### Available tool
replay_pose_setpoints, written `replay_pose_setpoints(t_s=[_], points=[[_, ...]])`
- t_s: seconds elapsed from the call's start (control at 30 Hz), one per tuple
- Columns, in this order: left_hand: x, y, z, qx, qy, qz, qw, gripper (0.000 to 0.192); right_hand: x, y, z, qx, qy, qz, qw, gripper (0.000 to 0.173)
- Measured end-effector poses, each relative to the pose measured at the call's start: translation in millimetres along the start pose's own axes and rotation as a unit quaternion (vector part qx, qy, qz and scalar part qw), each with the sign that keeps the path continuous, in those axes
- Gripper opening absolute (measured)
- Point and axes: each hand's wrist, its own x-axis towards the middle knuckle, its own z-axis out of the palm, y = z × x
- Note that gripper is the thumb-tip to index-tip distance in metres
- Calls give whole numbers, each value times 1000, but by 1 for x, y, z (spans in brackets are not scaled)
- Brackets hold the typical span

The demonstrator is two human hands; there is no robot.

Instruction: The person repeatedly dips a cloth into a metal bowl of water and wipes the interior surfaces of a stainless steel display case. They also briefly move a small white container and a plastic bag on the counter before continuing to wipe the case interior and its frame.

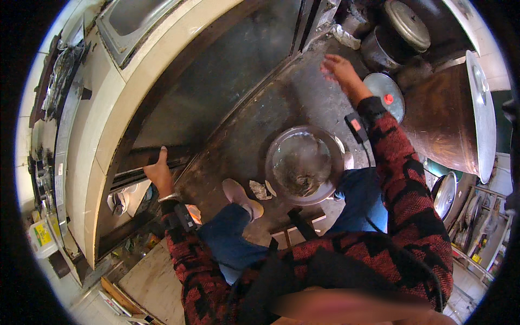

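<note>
My left hand point(159, 174) grips the edge of a dark cabinet door panel point(211, 81) under the counter. The thumb lies on the panel's face and the other fingers are mostly hidden. My right hand point(341, 72) is held over the grimy floor, fingers loosely apart and slightly blurred, with nothing visible in it. A metal basin point(272, 178) with cloudy water sits on the floor between my feet; a dark mass in the water is too unclear to name. Beside my right forearm is a round metal lid point(381, 87) with a red knob.
A large brown metal-lidded vessel point(440, 118) stands at right. Behind it are a dark pot point(375, 48) and a leaning lid point(407, 24). Crumpled paper point(260, 190) lies beside my shoe. The tiled counter edge point(111, 118) curves along the left. A dish rack point(481, 227) is at far right.
</note>
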Motion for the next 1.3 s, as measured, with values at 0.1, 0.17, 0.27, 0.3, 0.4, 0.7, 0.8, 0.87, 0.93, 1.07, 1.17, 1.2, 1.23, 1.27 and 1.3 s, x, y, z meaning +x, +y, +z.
replay_pose_setpoints(t_s=[0.1, 0.17, 0.27, 0.3, 0.4, 0.7, 0.8, 0.87, 0.93, 1.07, 1.17, 1.2, 1.23, 1.27, 1.3], points=[[-2, -1, -11, -46, -3, 36, 998, 35, 52, -29, -4, -95, -22, -78, 992, 34], [-2, -6, -13, -37, 13, 13, 999, 31, 81, -40, 10, 110, 4, -85, 990, 40], [2, -21, -14, -81, 27, -26, 996, 31, 121, -66, 33, 96, -30, -187, 977, 68], [4, -28, -16, -94, 41, -70, 992, 34, 132, -76, 40, 109, -35, -177, 978, 76], [11, -52, -23, -177, -15, -84, 981, 45, 150, -86, 58, 150, -27, -146, 978, 79], [12, -82, -24, -393, -76, -99, 911, 61, 187, -84, 94, 351, 100, -44, 930, 94], [11, -79, -19, -419, -109, -61, 899, 64, 202, -83, 92, 339, 133, -83, 927, 90], [11, -78, -18, -417, -98, -64, 901, 64, 213, -77, 87, 338, 139, -106, 925, 88], [11, -78, -19, -434, -114, -48, 892, 64, 228, -70, 82, 341, 150, -122, 920, 86], [13, -79, -21, -403, -61, -119, 905, 64, 260, -55, 70, 301, 201, -167, 917, 81], [11, -73, -24, -383, -64, -170, 906, 65, 276, -50, 62, 99, 337, -152, 924, 81], [9, -70, -21, -395, -88, -100, 909, 65, 279, -51, 60, 212, 235, -173, 933, 81], [8, -66, -20, -406, -137, -32, 903, 65, 280, -50, 58, 258, 189, -175, 931, 80], [5, -61, -18, -391, -114, -48, 912, 66, 281, -49, 58, 288, 161, -176, 927, 80], [4, -57, -17, -386, -91, -64, 916, 66, 281, -48, 58, 305, 142, -176, 925, 79]])
